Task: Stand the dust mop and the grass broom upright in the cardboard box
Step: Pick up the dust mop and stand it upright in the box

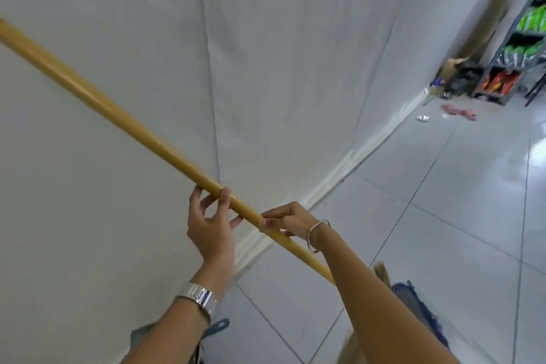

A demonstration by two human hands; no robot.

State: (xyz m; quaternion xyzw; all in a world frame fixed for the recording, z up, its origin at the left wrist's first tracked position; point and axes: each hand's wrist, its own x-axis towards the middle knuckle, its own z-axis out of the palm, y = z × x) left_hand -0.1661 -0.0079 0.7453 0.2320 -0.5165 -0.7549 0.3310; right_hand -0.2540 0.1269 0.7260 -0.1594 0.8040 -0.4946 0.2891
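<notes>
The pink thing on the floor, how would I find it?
Follow the white sheet wall to its far end, where a dark shelf holds bright packets. On the tiles in front of it lies the pink rag, the only pink, crumpled thing there.

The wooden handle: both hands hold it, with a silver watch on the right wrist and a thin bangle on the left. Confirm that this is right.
Wrong on the wrists. The head view shows both hands on the wooden handle, but the silver watch is on the left wrist, below the left hand, and the thin bangle is on the right wrist, behind the right hand.
</notes>
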